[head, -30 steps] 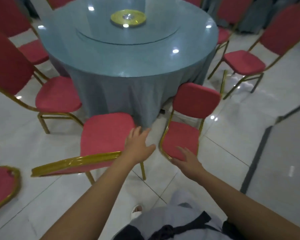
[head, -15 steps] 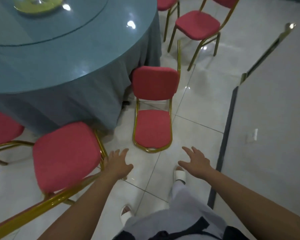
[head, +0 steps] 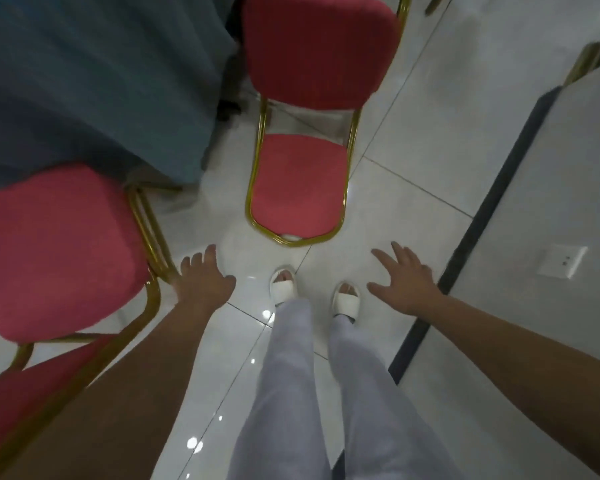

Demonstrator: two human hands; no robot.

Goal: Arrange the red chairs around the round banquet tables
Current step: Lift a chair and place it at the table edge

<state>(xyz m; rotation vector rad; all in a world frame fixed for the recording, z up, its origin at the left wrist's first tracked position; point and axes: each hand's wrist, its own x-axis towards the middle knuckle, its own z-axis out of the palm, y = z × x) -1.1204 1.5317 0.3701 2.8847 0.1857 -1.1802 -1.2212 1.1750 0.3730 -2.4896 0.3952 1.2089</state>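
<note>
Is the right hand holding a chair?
No, the right hand is open with fingers spread above the floor, clear of the chair ahead.

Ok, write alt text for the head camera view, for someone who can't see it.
Looking down, a person's open left hand and right hand reach toward a red chair that seems tipped onto its back on the white tiled floor, holding nothing. A second chair stands at left beside a blue-grey tablecloth.

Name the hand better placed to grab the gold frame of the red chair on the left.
Left. The left hand hovers open right beside that chair's gold frame; the right hand is open too, but across both feet, nearer the wall.
</note>
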